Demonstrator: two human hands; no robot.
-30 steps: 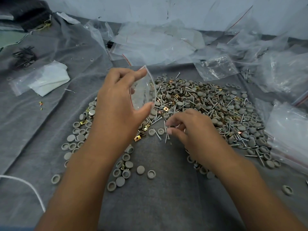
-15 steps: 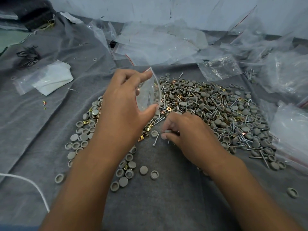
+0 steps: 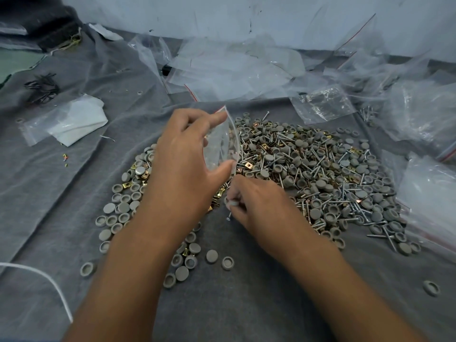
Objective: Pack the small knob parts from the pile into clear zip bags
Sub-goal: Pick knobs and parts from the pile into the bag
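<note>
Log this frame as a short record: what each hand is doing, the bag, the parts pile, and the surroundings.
left hand: left hand holds a small clear zip bag between forefinger and thumb, mouth bowed open
right hand: right hand pinches a grey cap and a screw just below the bag
bag contents: none visible
pile: mixed pile of grey caps, screws and brass clips on a grey cloth
surroundings: spare clear bags behind the pile; a folded white cloth in a bag at left
</note>
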